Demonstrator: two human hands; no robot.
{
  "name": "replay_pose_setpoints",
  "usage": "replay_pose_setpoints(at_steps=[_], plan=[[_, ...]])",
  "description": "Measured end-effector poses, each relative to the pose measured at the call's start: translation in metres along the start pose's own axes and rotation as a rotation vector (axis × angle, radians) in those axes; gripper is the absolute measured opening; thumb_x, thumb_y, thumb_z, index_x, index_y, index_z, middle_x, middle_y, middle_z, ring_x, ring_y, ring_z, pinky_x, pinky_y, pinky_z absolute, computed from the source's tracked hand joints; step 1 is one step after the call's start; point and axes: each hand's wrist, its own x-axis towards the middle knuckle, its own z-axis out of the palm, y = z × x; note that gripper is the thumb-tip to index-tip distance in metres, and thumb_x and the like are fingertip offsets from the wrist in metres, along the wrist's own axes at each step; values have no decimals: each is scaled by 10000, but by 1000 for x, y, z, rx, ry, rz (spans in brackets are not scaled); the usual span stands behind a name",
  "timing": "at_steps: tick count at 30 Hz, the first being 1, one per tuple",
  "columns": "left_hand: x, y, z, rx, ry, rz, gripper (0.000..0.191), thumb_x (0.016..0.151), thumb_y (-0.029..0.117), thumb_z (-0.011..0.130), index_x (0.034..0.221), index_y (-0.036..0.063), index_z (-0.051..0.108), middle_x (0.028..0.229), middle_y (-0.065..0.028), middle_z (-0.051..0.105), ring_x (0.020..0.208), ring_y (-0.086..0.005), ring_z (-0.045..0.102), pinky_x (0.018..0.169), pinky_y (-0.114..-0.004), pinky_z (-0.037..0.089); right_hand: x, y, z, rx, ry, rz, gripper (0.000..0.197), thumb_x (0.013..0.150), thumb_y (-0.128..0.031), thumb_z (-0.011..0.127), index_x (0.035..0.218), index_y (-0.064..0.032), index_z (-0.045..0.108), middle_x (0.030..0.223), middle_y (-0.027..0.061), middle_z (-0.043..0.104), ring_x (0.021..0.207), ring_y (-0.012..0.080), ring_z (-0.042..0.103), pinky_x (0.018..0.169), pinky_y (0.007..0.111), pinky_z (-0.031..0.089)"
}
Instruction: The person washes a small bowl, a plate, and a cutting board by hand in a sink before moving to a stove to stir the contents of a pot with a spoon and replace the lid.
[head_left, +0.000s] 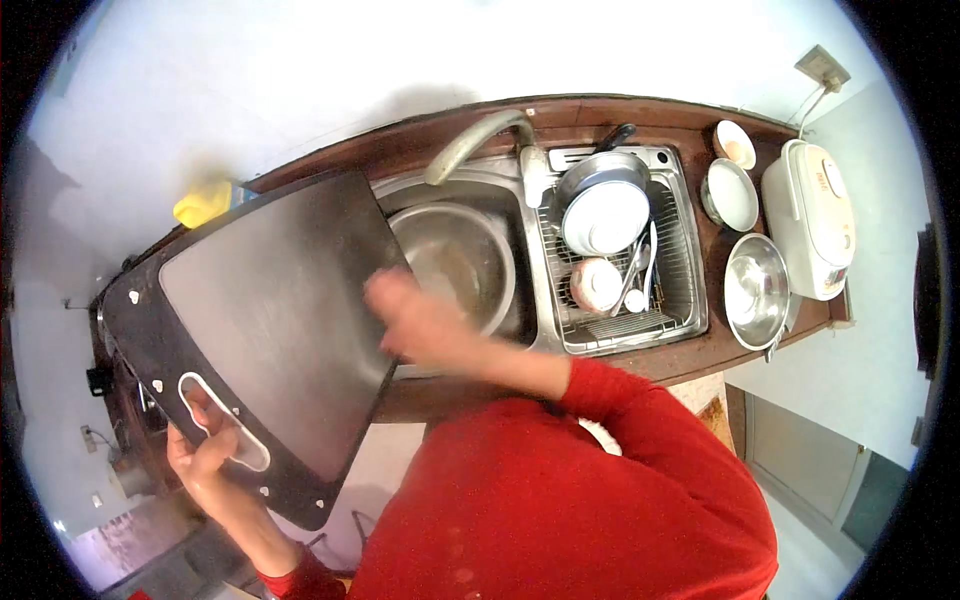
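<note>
My left hand (206, 457) grips a large dark cutting board (277, 315) through the white-rimmed handle slot at its lower left end. The board has a grey inner panel and small heart marks, and it is held tilted across the left part of the sink. My right hand (412, 322) is blurred beside the board's right edge, over the near side of a round metal basin (487, 232). Whether it touches the board or holds anything small is unclear. The basin sits in the left sink bowl, partly hidden by the board, and seems to contain some water.
A curved faucet (480, 142) reaches over the left bowl. In the right bowl, a wire rack (600, 330) bears a pan, white bowls (606, 217) and utensils. Further right stand a steel bowl (754, 289), a dish (731, 196) and a rice cooker (814, 217). A yellow bottle (202, 204) is behind the board.
</note>
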Motion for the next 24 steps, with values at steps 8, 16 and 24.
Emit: replay_pose_setpoints(at_steps=[8, 16, 24], plan=[[3, 11, -69, 258, -119, 84, 535, 541, 2, 672, 1047, -1, 502, 897, -97, 529, 717, -166, 526, 616, -261, 434, -29, 54, 61, -178, -91, 274, 782, 695, -364, 672, 1313, -48, 313, 1366, 233, 257, 1216, 451, 299, 970, 526, 281], [-41, 40, -37, 362, -282, 162, 439, 666, 30, 667, 1068, -9, 497, 935, -121, 539, 789, -192, 526, 670, -318, 456, 54, -10, -52, 21, 346, -261, 926, 627, -416, 699, 1366, -83, 253, 1402, 189, 218, 1281, 355, 227, 966, 481, 240], [-86, 57, -10, 327, -116, 87, 245, 595, -33, 720, 788, -18, 569, 722, -45, 544, 606, -140, 500, 537, -251, 423, 40, -11, -80, 199, 243, -330, 629, 516, -462, 739, 960, -86, 498, 841, 62, 468, 824, 260, 451, 722, 350, 314]])
